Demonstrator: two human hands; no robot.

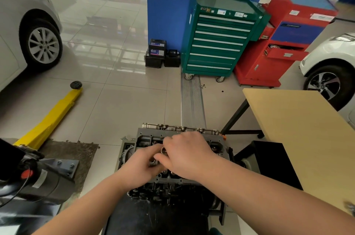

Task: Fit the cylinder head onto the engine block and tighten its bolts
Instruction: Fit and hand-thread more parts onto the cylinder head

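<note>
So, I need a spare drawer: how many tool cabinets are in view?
2: the green metal tool cabinet by the blue pillar, and the red metal tool cabinet immediately to its right.

Grey metal cylinder head (146, 139) lying flat atop dark engine block (163, 192), small metal ring (163, 150) above its middle

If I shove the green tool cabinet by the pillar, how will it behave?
The green tool cabinet would probably roll, since it stands on casters on smooth tile. It is tall with many drawers, so likely heavy. A push up high might tip it.
</note>
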